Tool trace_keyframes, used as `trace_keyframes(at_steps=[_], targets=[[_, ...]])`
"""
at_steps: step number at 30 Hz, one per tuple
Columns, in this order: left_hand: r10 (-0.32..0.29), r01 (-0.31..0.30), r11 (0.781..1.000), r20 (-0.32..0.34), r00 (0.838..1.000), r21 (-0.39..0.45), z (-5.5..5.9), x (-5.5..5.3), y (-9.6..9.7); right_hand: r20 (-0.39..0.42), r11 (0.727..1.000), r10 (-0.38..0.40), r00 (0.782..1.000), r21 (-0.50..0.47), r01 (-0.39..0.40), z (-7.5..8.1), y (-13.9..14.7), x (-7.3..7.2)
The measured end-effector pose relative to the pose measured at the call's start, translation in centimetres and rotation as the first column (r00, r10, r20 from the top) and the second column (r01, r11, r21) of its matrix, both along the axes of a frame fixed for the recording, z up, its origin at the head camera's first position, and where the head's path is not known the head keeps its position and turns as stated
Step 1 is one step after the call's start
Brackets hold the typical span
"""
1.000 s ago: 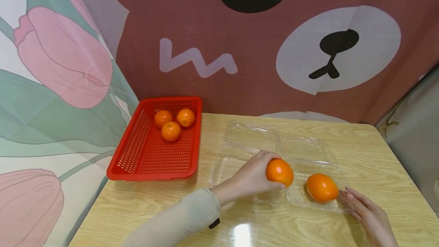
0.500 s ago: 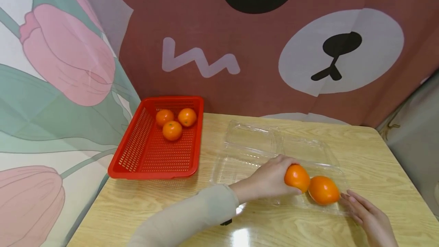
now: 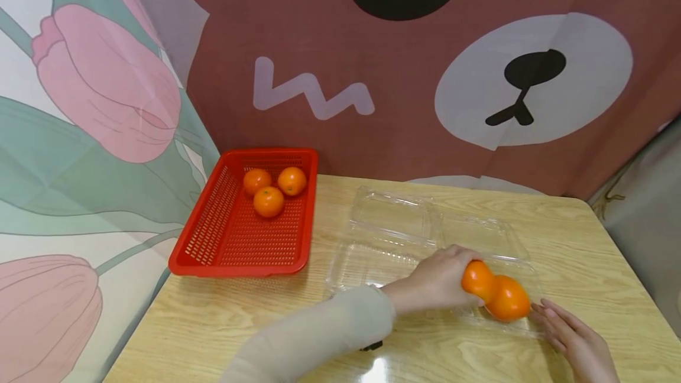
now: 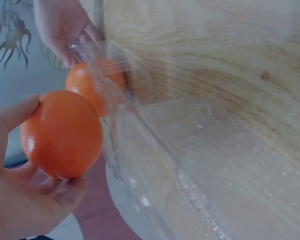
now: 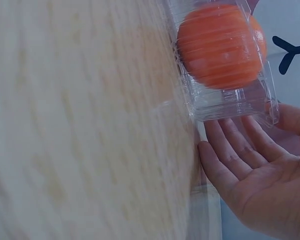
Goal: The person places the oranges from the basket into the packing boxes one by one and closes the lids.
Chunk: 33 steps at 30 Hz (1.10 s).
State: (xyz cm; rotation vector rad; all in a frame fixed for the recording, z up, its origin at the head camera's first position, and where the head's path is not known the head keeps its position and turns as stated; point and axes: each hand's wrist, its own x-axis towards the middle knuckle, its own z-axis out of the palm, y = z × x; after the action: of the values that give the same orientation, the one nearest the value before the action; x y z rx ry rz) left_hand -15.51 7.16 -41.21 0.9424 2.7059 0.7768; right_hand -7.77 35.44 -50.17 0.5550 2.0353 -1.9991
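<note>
- Orange in the left hand is positioned over the near part of the rightmost clear container; take it as the hub of the clock in the head view.
- Left fingers and thumb are curled round it, grasping it from its 9 o'clock side, with a pale sleeve reaching back toward 8.
- At 4 o'clock, a second orange sits in that container; in the head view the two fruits overlap, and I cannot tell whether they touch.
- Farther toward 4 o'clock, the right hand is at the container's end, its fingers extended and released, the tips against or just beside the clear plastic.
- Toward 12 o'clock lies the rightmost container's clear lid, folded back.
- Another clear container is at 9 o'clock, its lid folded back at 10.
- Well apart, between 9 and 10 o'clock, a red basket holds three more oranges, clustered toward its own 1 o'clock.
- Everything stands on a wood-grain desk; a brown bear-face cloth hangs beyond, at 12.
</note>
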Motion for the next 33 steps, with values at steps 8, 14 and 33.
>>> trace_keyframes(at_steps=[8,14,33], targets=[[-0.033,0.029,0.997,-0.056,0.998,-0.075,-0.7,-0.3,1.1,0.055,1.0,-0.024,0.998,0.015,0.023,-0.3,0.5,-0.1],[-0.082,0.06,0.982,-0.12,0.989,-0.178,-1.4,-0.3,1.7,0.061,0.999,-0.039,0.997,0.022,0.038,-1.0,0.7,-0.1],[-0.129,0.06,0.923,-0.159,0.979,-0.381,-1.5,-0.4,3.3,0.112,0.995,-0.093,0.989,0.032,0.09,-0.4,0.3,-0.3]])
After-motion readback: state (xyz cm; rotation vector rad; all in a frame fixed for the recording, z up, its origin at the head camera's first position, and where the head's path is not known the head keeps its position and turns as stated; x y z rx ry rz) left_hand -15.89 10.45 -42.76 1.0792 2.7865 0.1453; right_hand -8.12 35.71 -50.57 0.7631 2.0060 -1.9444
